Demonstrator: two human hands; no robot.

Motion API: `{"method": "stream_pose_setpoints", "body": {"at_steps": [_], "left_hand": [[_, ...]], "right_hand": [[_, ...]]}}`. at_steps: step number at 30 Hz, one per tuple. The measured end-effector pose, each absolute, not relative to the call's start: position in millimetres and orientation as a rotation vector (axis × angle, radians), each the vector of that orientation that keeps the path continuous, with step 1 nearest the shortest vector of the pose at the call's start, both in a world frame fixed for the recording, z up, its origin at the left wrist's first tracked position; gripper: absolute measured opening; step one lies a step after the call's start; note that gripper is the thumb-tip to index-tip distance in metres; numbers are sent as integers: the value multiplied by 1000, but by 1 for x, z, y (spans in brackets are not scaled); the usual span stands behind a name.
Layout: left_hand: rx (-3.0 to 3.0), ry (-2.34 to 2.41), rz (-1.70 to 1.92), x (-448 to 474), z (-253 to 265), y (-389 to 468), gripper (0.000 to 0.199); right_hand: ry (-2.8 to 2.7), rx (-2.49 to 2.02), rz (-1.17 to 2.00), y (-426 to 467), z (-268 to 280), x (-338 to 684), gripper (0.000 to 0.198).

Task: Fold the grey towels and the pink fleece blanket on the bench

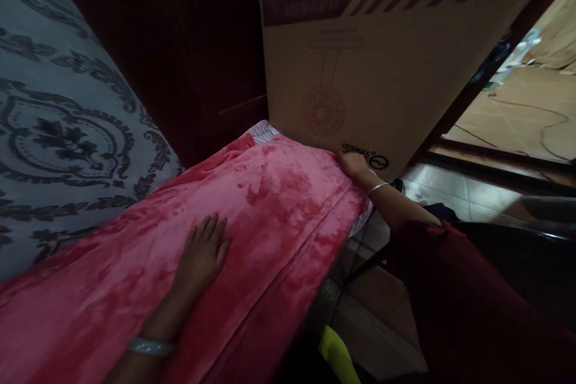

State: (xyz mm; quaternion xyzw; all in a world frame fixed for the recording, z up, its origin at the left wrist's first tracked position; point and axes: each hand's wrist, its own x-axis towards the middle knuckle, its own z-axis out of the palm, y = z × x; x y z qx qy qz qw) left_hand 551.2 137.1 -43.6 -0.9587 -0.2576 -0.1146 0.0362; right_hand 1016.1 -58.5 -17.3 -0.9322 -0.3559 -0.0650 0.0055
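A pink-red plush blanket [270,210] covers a long flat surface that runs from the lower left toward the middle. My left hand [204,249] lies flat on it, palm down, with its fingers spread a little. At the blanket's far right corner, my right hand [353,165] is closed on the edge, its fingertips partly hidden. A patch of striped white cloth [264,132] shows from under the blanket at the far end.
Behind the blanket leans a large cardboard box [396,72] printed with a drawing. Patterned grey wallpaper [76,132] borders the left side, beside a dark wooden panel [180,42]. A black chair [517,258] stands at the right, near the tiled floor [450,192] and a doorway.
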Motion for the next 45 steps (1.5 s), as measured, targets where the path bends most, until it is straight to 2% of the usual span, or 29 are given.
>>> {"method": "stream_pose_setpoints", "body": {"at_steps": [5,8,11,15,20,25,30,35,41,45], "left_hand": [[-2994,-769,-312,548,-42,133,67],[-2985,-805,-298,547,-41,129,69],[-3016,-852,-238,545,-38,128,70],[-3079,-901,-147,547,-26,139,68],[-2883,-1165,-154,555,-9,179,67],[-2715,-1383,-53,550,-19,213,67],[-2739,-1477,-25,544,-33,222,71],[-2784,-1493,-52,542,-37,224,75],[-2790,-1490,-110,545,-36,223,74],[-2901,-1491,-86,545,-21,204,73]], "right_hand": [[-1248,-2753,-394,-40,-19,984,53],[-1414,-2722,-179,-32,-35,971,63],[-1379,-2800,53,-27,-44,971,63],[-1400,-2752,-82,-1,-36,974,60],[-1592,-2549,-177,70,-23,965,63],[-1569,-2467,8,138,-25,978,66],[-1525,-2549,218,167,-48,1000,68],[-1516,-2546,184,167,-54,1006,71],[-1412,-2662,161,162,-24,977,62],[-1637,-2438,-119,152,-20,906,62]]}}
